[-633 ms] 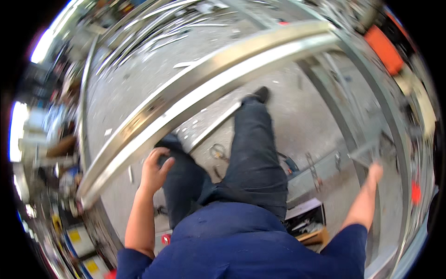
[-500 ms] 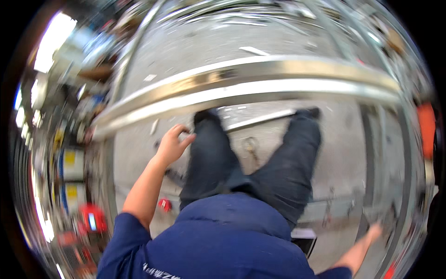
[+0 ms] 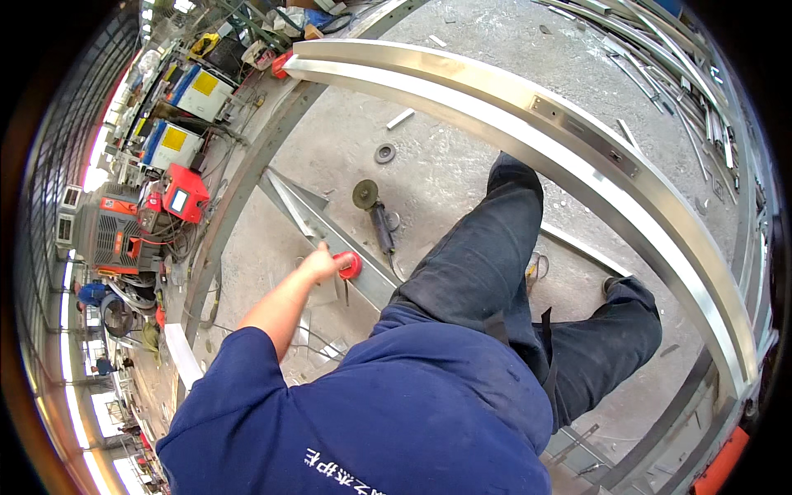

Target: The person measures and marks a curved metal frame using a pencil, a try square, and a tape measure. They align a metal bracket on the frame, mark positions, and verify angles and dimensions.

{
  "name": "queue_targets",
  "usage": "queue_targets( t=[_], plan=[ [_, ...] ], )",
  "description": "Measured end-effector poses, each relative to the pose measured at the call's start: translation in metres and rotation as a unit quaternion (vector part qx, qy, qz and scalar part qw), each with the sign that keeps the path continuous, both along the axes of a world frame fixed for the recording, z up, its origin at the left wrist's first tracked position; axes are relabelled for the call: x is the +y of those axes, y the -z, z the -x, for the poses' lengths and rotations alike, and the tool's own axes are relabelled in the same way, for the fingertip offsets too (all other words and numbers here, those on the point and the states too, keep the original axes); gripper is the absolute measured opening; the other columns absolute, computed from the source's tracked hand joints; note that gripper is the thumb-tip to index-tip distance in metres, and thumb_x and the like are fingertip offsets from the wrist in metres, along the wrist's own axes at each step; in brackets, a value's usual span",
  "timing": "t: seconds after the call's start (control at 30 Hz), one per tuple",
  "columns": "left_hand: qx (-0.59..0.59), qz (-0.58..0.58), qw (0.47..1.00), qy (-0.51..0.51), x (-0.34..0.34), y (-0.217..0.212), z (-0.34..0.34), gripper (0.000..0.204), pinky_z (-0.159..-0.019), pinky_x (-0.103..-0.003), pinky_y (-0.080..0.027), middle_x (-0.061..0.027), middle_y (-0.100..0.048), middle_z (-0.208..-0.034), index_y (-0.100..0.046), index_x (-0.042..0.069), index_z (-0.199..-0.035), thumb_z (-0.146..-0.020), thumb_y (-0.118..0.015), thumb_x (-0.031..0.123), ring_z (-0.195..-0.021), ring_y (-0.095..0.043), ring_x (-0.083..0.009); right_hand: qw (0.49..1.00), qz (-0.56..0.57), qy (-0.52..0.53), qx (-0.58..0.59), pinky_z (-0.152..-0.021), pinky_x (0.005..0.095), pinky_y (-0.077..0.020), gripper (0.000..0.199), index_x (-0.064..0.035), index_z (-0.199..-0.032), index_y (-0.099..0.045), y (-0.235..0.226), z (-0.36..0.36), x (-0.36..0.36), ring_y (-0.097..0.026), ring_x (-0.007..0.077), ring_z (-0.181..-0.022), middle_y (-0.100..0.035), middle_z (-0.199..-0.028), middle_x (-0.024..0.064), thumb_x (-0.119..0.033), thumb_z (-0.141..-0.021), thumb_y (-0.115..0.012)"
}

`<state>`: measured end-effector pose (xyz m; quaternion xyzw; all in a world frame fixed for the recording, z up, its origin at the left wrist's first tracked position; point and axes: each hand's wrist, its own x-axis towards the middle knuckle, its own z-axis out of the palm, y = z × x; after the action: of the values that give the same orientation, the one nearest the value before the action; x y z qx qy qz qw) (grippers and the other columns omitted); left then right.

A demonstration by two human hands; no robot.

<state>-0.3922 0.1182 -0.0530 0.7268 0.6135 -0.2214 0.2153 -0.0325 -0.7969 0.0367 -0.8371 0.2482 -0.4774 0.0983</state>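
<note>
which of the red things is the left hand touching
The small round red object on the angled steel bar, right at the left hand. The red welding machine and red piece sit far off.

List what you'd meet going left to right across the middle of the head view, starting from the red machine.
Red welding machine → left hand → red round object at its fingertips → angle grinder on the floor → dark trouser leg → curved steel beam.

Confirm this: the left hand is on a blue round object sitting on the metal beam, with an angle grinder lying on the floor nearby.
Wrong colour. In the head view the left hand is on a red round object, not blue. It does sit on the metal beam, and the angle grinder lies on the floor nearby.
</note>
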Motion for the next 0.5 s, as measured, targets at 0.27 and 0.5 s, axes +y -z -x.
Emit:
queue_targets(
  t=[0.27, 0.5],
  plan=[
    [0.04, -0.042, 0.997, 0.057, -0.028, 0.001, -0.04, 0.081, -0.101, -0.047, -0.056, -0.0248, -0.072, -0.127, -0.048, -0.001, -0.142, -0.092, -0.065, 0.061, -0.116, -0.071, -0.0402, 0.973, 0.093, -0.197, 0.079, -0.096, 0.0446, -0.0573, 0.054, 0.0004, -0.141, -0.064, 0.004, -0.09, 0.077, -0.069, 0.0324, -0.117, -0.068, -0.133, 0.0218, -0.04, -0.105, -0.069],
    [-0.552, 0.119, 0.81, -0.158, 0.024, -0.092, -0.102, 0.056, -0.076, -0.04, -0.062, -0.0104, -0.067, -0.108, -0.053, 0.007, -0.142, -0.095, -0.075, 0.026, -0.091, -0.07, -0.0218, 0.917, -0.125, -0.377, 0.025, -0.098, 0.0542, -0.0537, 0.063, 0.0049, -0.14, -0.059, -0.001, -0.022, 0.237, -0.066, 0.0431, -0.113, -0.067, -0.126, 0.0278, -0.039, -0.099, -0.077]
  ],
)
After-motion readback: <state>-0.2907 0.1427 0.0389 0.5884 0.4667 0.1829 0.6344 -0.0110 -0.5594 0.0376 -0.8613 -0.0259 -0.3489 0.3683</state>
